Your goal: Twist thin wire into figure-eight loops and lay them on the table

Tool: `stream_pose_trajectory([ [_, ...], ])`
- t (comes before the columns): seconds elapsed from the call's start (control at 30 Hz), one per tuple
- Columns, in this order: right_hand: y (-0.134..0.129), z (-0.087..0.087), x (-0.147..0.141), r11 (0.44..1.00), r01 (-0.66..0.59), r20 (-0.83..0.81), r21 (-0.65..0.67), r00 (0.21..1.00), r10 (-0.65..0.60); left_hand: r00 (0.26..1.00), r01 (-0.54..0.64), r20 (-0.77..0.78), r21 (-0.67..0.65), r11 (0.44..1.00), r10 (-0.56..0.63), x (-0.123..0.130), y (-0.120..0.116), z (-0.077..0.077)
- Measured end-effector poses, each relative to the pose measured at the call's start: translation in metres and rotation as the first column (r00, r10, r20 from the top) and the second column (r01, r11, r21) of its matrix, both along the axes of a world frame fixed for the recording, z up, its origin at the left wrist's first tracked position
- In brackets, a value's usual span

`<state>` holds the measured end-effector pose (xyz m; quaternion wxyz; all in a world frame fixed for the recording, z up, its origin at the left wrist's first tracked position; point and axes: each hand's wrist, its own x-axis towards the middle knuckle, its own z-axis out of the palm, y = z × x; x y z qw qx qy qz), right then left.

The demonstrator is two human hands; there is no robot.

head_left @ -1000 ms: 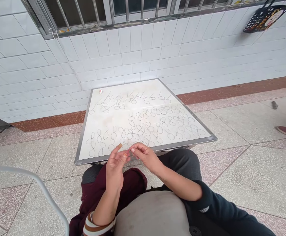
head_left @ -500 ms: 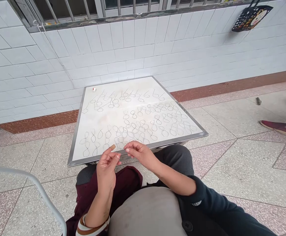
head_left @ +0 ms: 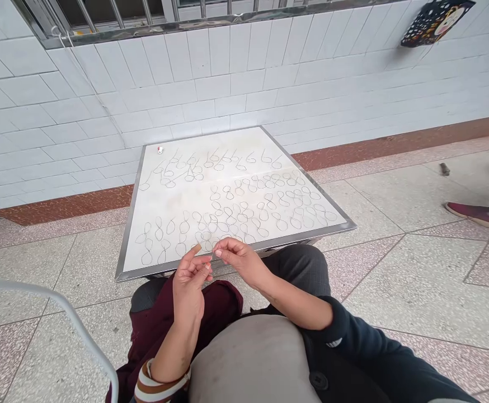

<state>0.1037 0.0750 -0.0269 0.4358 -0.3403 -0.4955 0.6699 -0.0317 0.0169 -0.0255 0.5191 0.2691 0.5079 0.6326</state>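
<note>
My left hand (head_left: 192, 274) is held over my lap at the table's near edge, thumb and finger pinched; one raised fingertip wears a tan wrap (head_left: 198, 247). Close beside it, my right hand (head_left: 241, 258) pinches too. A thin wire (head_left: 212, 256) shows faintly between the fingertips of both hands; most of it is hidden or too fine to see. In front lies a white table (head_left: 177, 197) with a metal rim. Many thin dark wire pieces are spread on it: figure-eight loops (head_left: 282, 220) in the near and right parts, single loops with straight tails (head_left: 250, 158) toward the back.
A small white-and-red object (head_left: 160, 150) sits at the table's back left corner. Behind rises a white tiled wall (head_left: 202, 106), where a patterned bag (head_left: 435, 23) hangs. A grey curved tube (head_left: 66, 313) is at left. Another person's shoe (head_left: 471, 212) is at right.
My left hand has moved right and slightly up, bringing its fingertips closer to my right hand's. The right hand stays almost in place. The view has tilted slightly.
</note>
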Motion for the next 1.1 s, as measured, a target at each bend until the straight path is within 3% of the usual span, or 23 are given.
stream_pose_trajectory([
  [0.37, 0.004, -0.008, 0.0, 0.996, -0.088, -0.017, 0.018, 0.996, 0.088, 0.999, 0.021, -0.035, 0.005, 1.0, -0.021, 0.002, 0.0, -0.002],
  [0.87, 0.009, -0.01, 0.002, 0.996, -0.067, -0.032, -0.064, 0.997, 0.065, 0.976, 0.041, -0.213, 0.027, 0.999, -0.035, 0.005, -0.003, 0.0],
  [1.1, 0.008, -0.01, 0.002, 0.994, -0.08, -0.024, -0.078, 0.997, 0.078, 0.968, -0.016, -0.251, 0.051, 0.999, 0.029, 0.006, -0.002, -0.002],
])
